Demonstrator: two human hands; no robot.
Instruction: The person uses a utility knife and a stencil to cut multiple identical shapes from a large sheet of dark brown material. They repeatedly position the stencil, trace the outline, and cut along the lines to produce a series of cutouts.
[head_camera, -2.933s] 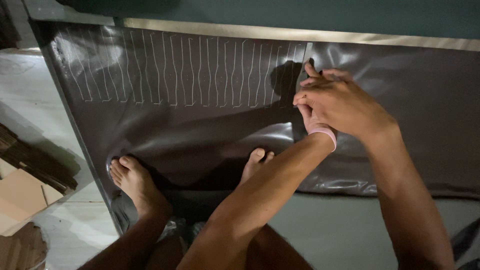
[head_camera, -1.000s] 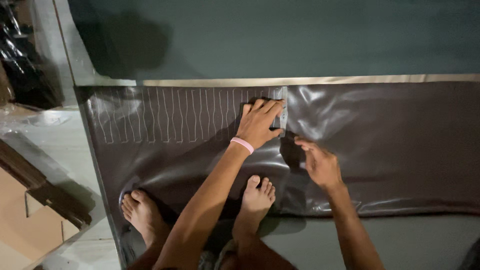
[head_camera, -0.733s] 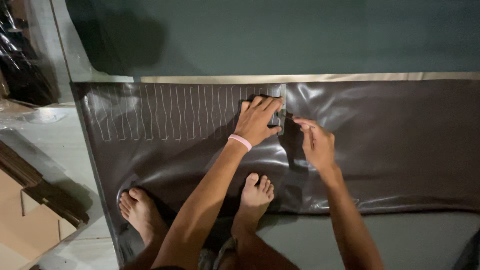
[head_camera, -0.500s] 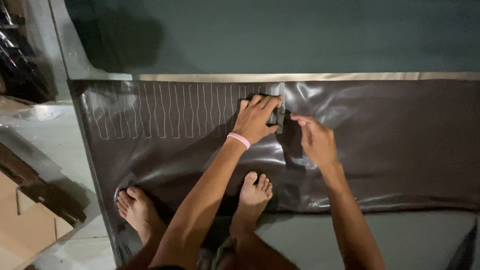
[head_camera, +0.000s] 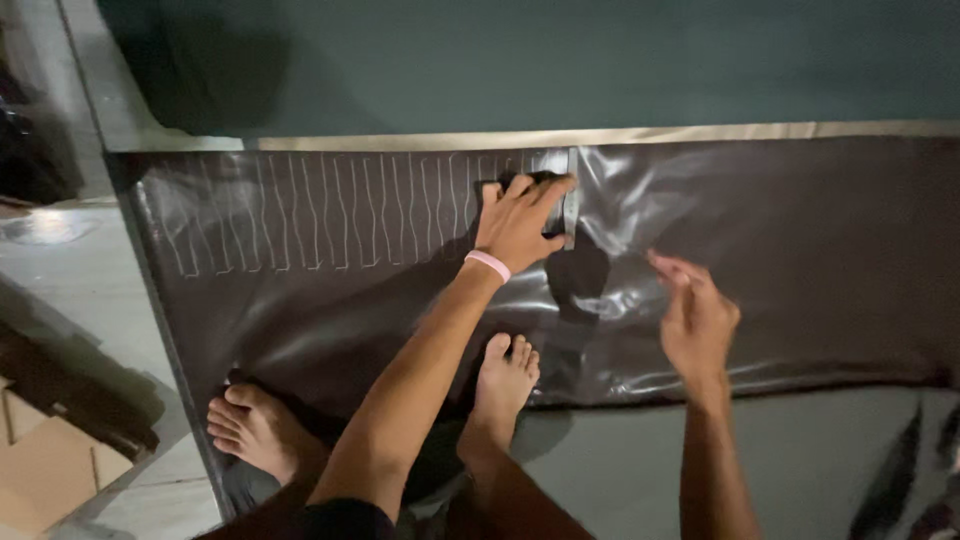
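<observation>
A large dark brown glossy sheet lies spread on the floor, with a row of white traced outlines across its upper left part. My left hand, with a pink band at the wrist, presses a small dark template flat on the sheet just right of the last outline. My right hand hovers above the sheet to the right of the template, apart from it and blurred. Whether its fingers pinch anything is unclear.
My two bare feet rest on the sheet's near edge. A pale tan strip borders the sheet's far edge against a teal surface. Cardboard lies at lower left, dark objects at lower right.
My right hand has pulled away from the template's edge, moving right and down. My left hand has stayed on the template.
</observation>
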